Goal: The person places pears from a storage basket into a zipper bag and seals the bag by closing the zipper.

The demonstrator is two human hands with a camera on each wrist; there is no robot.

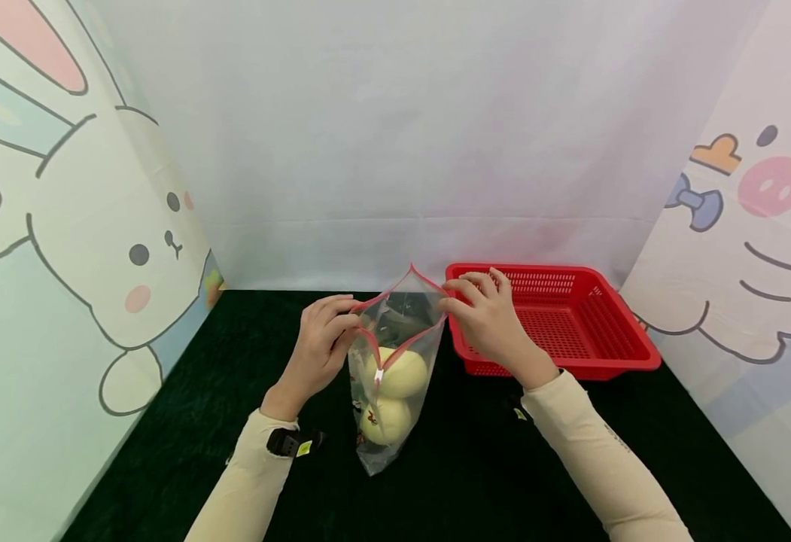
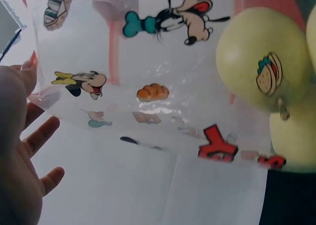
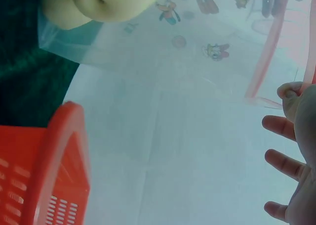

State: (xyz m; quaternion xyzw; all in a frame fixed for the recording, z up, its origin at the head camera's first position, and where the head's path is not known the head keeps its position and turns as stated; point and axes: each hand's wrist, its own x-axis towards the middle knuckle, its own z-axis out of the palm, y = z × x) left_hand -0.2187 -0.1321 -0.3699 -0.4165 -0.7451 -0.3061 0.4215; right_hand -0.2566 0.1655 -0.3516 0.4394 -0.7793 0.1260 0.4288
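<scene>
Pale sleeves (image 1: 242, 482) poke up from the bottom of the frame. Left hand (image 1: 317, 346) and right hand (image 1: 493, 324) each pinch one side of a clear bag's (image 1: 429, 354) open top, low in the middle. Round yellow fruits (image 1: 402, 374) sit inside. Farther back, right of the middle, is a red basket (image 1: 588, 365).

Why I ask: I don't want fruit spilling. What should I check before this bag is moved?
1. Left hand secure: ok, it pinches the upper edge of the bag.
2. Right hand secure: ok, it pinches the opposite side.
3. Fruit inside: ok, the pale fruits sit low in the bag.
4. Bag closed: not ok, it gapes; the white zip slider is at the near end.
5. Red basket not underneath: ok, it stands to the right.
6. Bottom resting on the table: cannot tell.
</scene>
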